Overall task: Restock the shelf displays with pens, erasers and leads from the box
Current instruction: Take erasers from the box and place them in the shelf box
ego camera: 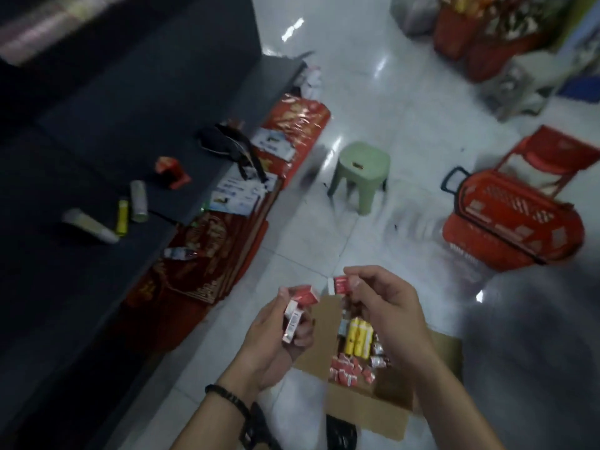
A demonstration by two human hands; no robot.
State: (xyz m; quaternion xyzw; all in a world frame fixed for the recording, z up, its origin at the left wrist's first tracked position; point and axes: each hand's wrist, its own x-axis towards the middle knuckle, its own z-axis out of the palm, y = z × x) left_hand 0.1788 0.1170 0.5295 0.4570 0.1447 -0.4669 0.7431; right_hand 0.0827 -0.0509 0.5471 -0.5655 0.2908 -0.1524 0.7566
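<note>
Packs (293,319) lengthwise forward in left hand (276,345)

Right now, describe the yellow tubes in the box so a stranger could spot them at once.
Find the open cardboard box on the white floor, bottom centre of the view. Inside it, just below the right hand, the yellow tubes sit side by side. They are the only yellow things in it; the packs heaped next to them are red.

box (363,414) on floor, below hands | shelf (97,177) left | stool (360,173) ahead
</note>
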